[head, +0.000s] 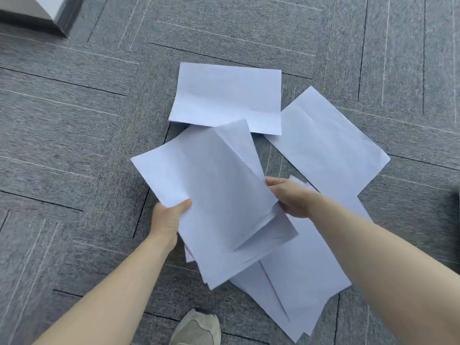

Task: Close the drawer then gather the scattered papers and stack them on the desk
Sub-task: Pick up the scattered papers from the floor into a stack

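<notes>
White paper sheets lie scattered on a grey carpet floor. My left hand [171,215] grips the left edge of a small bundle of sheets [214,195] lifted above the floor. My right hand [290,197] holds the bundle's right edge, thumb on top. A creased sheet [226,95] lies flat beyond the bundle. Another sheet [326,145] lies at an angle to the right. More overlapping sheets [301,277] lie under my right forearm. No drawer or desk top is in view.
The grey carpet tiles [74,120] stretch all around. A white and dark furniture corner [37,13] stands at the top left. My shoe [196,328] shows at the bottom edge, near the lowest sheets.
</notes>
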